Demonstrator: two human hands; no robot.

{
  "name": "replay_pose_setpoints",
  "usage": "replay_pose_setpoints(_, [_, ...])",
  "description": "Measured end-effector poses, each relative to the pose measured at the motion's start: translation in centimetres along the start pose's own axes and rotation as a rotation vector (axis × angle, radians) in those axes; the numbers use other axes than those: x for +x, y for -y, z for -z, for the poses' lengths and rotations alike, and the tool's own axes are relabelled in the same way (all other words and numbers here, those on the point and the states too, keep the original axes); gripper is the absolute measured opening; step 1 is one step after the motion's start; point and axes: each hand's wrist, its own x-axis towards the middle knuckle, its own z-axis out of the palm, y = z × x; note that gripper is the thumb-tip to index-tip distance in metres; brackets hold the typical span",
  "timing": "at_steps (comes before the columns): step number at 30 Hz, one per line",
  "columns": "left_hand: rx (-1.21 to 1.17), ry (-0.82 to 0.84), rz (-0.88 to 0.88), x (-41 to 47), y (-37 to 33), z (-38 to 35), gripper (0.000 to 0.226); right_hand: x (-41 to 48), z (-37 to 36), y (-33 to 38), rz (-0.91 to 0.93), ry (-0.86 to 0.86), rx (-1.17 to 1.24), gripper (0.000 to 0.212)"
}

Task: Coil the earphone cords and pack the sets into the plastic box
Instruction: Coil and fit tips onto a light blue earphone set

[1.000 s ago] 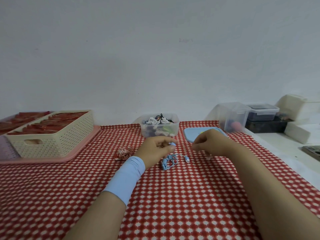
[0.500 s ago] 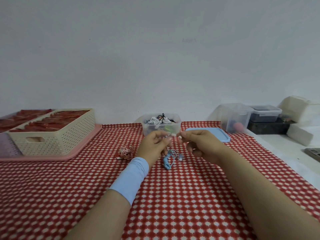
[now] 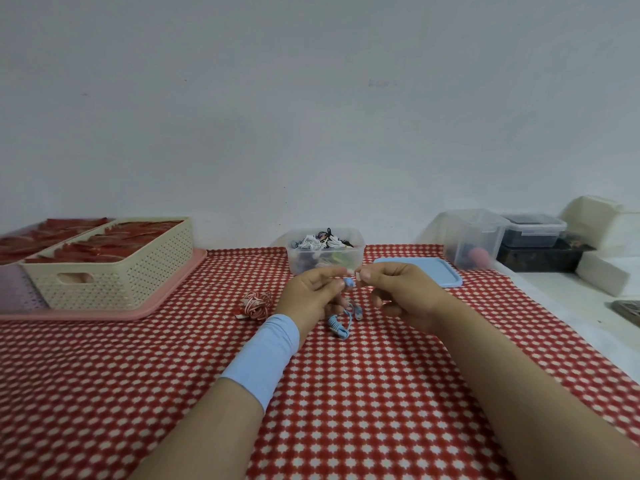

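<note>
Desk (image 3: 346, 393): red-and-white checked cloth, wall behind its far edge.

Left hand (image 3: 308, 296): raised over the desk's middle, pale blue wristband (image 3: 266, 355) on the forearm. Thumb and forefinger are narrowed to a pinch on a small white piece at the top of the earphones (image 3: 343, 318); the other fingers are curled under.

Right hand (image 3: 403, 294): level with the left, fingertips almost meeting it, pinching the same white piece; the remaining fingers are curled.

Earphones: blue set hanging from the two pinches, one bud just under the fingertips, the loose cord drooping to the cloth between the wrists.

Box (image 3: 325, 252): clear plastic, open, at the middle of the far edge, just beyond the hands, holding tangled sets in mixed colours.

Lid (image 3: 420, 273): blue, flat on the desk, just right of the box.

Red cord (image 3: 255, 304): bundled, left of the left hand.

Basket (image 3: 114, 268): cream, perforated, at the far left corner, on a pink tray (image 3: 166, 301).

Tub (image 3: 472, 237): clear, at the far right corner.
</note>
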Motion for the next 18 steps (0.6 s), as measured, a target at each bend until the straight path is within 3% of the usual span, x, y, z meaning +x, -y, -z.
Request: replay_pose_setpoints(18, [-0.08, 0.047, 0.06, 0.18, 0.3, 0.16, 0.017, -0.91, -0.65, 0.58, 0.024, 0.029, 0.007, 0.016])
